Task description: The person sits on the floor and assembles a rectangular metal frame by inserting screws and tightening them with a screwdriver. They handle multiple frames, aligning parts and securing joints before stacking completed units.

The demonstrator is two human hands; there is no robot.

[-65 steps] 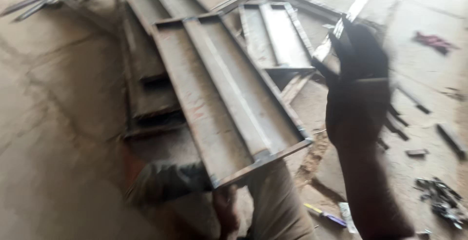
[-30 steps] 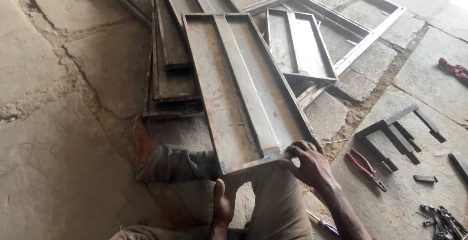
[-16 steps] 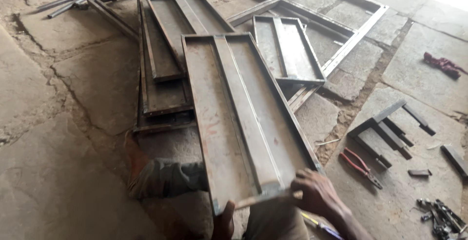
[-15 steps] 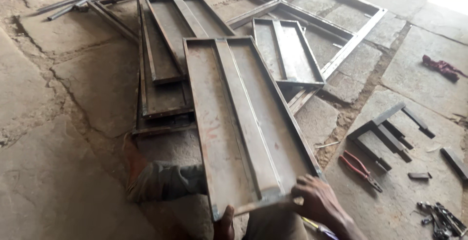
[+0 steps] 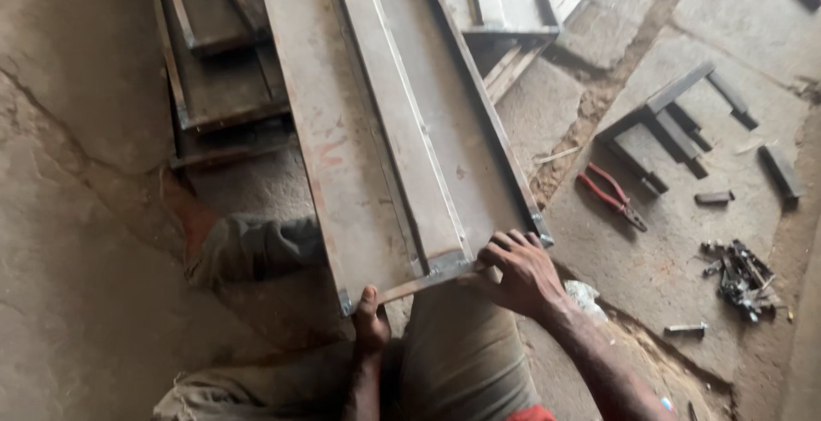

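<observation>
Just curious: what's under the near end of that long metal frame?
The long metal frame rests over the person's trousered legs; left hand grips its edge. The floor beneath is hidden.

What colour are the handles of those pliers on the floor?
Red; the pliers show clearly in the head view.

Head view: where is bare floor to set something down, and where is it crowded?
Bare stone floor lies left of the long grey metal frame, beside the stacked frames. A smaller bare patch lies between the red-handled pliers and the pile of small metal scraps. Right of the pliers, dark metal bars crowd the floor.
</observation>
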